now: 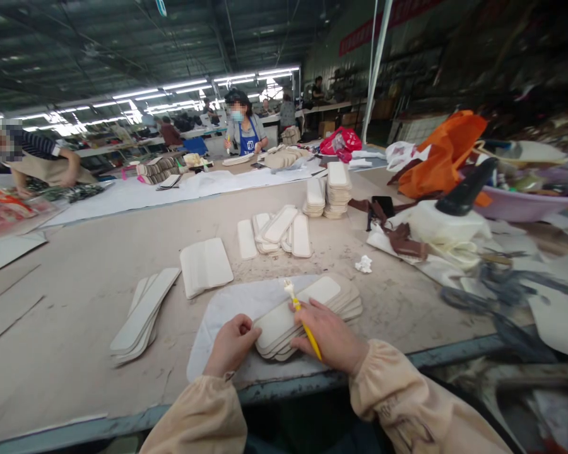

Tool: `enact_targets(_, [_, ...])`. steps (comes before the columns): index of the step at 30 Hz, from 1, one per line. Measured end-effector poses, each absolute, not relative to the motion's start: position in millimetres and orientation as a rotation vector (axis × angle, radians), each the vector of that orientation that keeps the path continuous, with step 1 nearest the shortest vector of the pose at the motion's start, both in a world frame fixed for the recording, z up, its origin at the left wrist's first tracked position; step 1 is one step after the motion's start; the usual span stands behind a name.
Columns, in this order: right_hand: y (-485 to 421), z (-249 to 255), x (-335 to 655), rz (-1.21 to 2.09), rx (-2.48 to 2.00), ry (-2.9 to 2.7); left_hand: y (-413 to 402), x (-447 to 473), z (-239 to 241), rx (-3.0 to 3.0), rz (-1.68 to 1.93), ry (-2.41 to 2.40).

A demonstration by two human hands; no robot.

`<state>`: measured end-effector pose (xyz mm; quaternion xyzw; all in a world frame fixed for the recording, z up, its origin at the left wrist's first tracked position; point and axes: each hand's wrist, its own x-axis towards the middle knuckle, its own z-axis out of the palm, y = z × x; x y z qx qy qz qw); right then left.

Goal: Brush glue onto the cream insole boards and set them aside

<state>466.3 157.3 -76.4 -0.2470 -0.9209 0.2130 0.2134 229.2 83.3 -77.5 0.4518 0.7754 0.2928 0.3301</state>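
Observation:
A fanned pile of cream, rounded-corner panels (284, 325) lies on a white sheet (213, 321) near the table's front edge. At the pile's left end my left hand (233, 343) is closed, thumb and forefinger pinched at the edge of a panel. My right hand (329, 334) rests over the middle of the pile, closed on a yellow-handled brush (308, 331). The brush's whitish tip points away from me, above the panels. Part of its handle is hidden by my fingers.
More panels lie to the left (144, 315), in a wide stack (207, 266), in a loose heap (277, 232) and in tall stacks (337, 189). At right are a white jug (447, 227), scissors (497, 284) and a lilac basin (525, 203). A person in a blue apron (248, 139) works opposite.

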Motion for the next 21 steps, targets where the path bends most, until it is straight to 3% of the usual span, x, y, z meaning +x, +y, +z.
enact_targets(10, [210.0, -89.0, 517.5, 0.281, -1.283, -2.251, 82.7, 233.5, -74.9, 1.199, 0.807, 2.045])
enact_targets(21, [194.3, -73.5, 501.4, 0.734, -1.055, -1.934, 77.6, 253.6, -39.6, 0.725, 1.688, 1.385])
